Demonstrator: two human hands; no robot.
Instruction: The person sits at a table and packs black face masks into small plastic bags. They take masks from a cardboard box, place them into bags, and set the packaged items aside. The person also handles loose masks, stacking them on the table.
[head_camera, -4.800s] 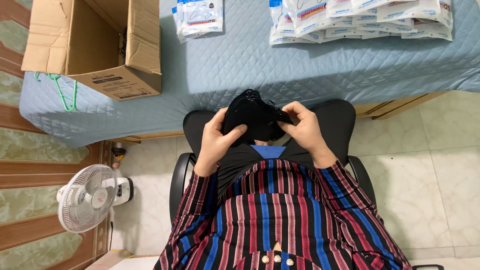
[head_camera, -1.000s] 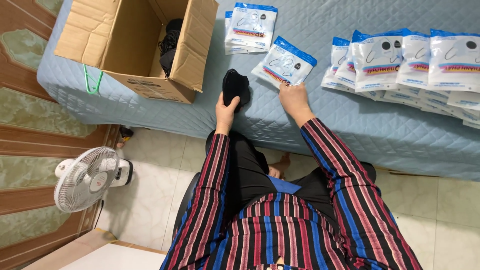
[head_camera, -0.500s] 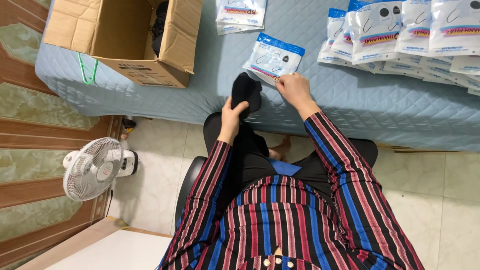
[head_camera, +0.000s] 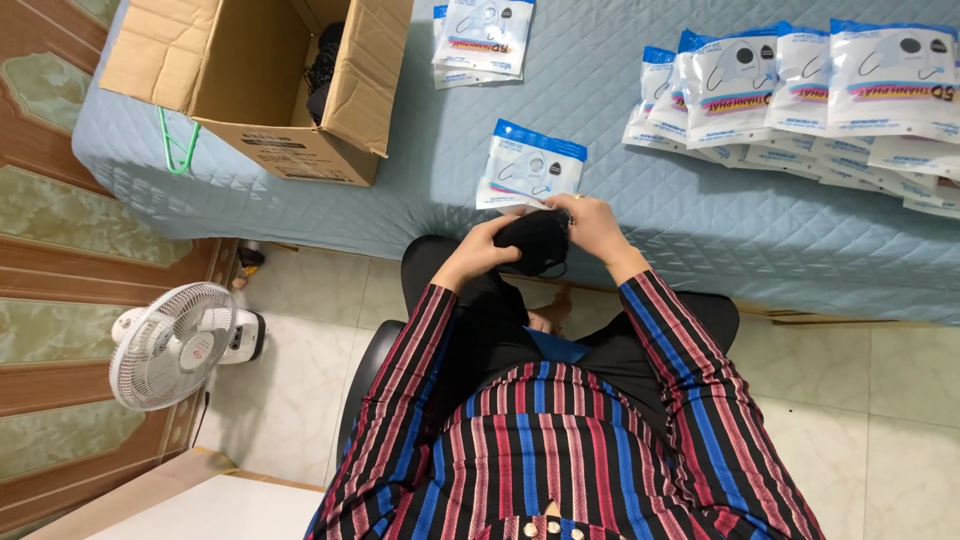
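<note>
head cam: both hands on one black mask bundle (head_camera: 535, 243)
left hand (head_camera: 487, 245): wrapped round its 9 o'clock side
right hand (head_camera: 592, 225): gripping at 2 o'clock
bundle spot: table edge
packet (head_camera: 531, 166): flat, 12 o'clock
cardboard box (head_camera: 255, 85): 10 o'clock

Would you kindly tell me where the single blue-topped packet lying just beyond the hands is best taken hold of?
Probably by its near bottom edge, coming from the person's side. The packet lies flat on the quilted cover apart from the stacks, and that edge sits right by the right hand, close to the bed's rim, so fingers could slide under it. Both hands now hold the black mask bundle.
</note>
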